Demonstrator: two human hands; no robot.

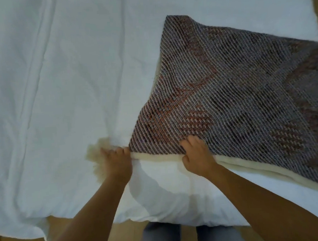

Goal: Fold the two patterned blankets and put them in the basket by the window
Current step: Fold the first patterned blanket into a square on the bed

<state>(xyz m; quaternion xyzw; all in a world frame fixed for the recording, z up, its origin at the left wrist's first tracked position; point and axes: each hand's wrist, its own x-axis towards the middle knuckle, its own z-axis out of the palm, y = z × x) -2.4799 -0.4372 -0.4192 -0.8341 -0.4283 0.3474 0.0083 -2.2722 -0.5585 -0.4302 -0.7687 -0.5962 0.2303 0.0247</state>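
One blanket (pixel 236 87), apparently folded; left hand (pixel 118 163), right hand (pixel 197 155) grip edge.

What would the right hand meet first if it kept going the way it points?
The patterned blanket itself: the right hand grips its near edge, and the woven top lies directly ahead. Past that, probably the white bed cover.

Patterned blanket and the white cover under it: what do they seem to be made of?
The patterned blanket looks like a woven or knitted textile, matte, with diagonal ribs of grey, white and rust yarn. Its cream backing looks like fleece or sherpa, fuzzy at the edge. The white cover is probably smooth cotton-type fabric, matte, with soft creases.
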